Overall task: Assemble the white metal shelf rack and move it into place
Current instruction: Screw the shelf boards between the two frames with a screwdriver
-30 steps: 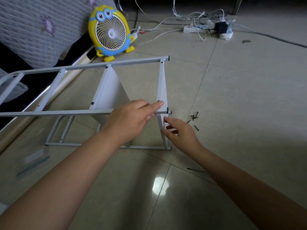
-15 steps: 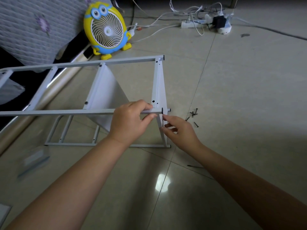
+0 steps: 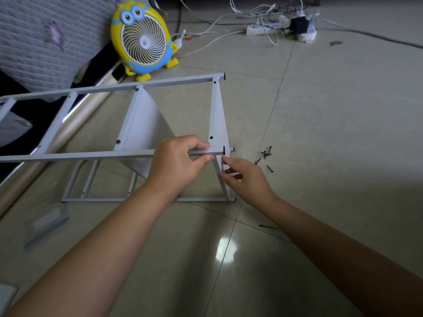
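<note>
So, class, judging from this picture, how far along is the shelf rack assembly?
Done: two panels sit between the rails of the rack. In hand: the left hand grips the near rail at its end corner; the right hand holds the end panel below. Left: loose screws lie on the floor, and the rack lies sideways, not stood up.

- A yellow-and-blue cartoon fan (image 3: 143, 40) stands on the tiled floor (image 3: 343, 133), beside a grey quilted cover (image 3: 45, 42).
- A white power strip (image 3: 263, 30) with a black adapter (image 3: 298, 25) lies among white cables (image 3: 212, 40).
- A light glare (image 3: 225, 250) shines on a tile.
</note>
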`<state>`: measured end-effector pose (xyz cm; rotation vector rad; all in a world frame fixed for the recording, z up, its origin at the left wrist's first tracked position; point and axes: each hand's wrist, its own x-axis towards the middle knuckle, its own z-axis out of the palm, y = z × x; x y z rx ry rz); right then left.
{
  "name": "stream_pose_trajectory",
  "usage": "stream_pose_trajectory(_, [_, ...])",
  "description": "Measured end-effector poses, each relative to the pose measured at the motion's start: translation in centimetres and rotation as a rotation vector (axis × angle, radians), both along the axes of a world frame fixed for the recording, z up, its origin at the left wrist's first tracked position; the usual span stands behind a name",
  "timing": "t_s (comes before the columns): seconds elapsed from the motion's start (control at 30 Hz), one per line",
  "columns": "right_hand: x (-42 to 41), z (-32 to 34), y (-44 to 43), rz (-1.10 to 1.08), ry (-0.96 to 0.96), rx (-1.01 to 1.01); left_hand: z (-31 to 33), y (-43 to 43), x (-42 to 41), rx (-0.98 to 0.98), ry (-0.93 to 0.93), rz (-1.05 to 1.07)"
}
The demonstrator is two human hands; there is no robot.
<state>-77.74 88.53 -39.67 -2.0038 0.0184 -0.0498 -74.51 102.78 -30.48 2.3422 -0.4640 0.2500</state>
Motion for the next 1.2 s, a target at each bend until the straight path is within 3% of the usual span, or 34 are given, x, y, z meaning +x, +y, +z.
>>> stream_pose_trajectory(0.37, [0.2,-0.2,-1.0,0.076,-0.010,-0.077,-1.1,0.3,-0.1,0.077,-0.178,-0.103])
stream_pose_trajectory(0.6, [-0.2,-0.9,-4.6,0.114,0.102,-0.164,-1.3,0.2,-0.2,0.091,-0.241,-0.106])
stream_pose_trajectory(0.9, [-5.7,-8.4,-10.8,0.183,0.509,-0.746,-2.9,-0.7,-0.6,0.091,-0.461,-0.065])
stream_pose_trajectory(1.2, [-5.8,-11.4,-11.1,0.020,0.414,-0.681,-3.5,-1.8,-0.8,0.063,-0.573,0.004])
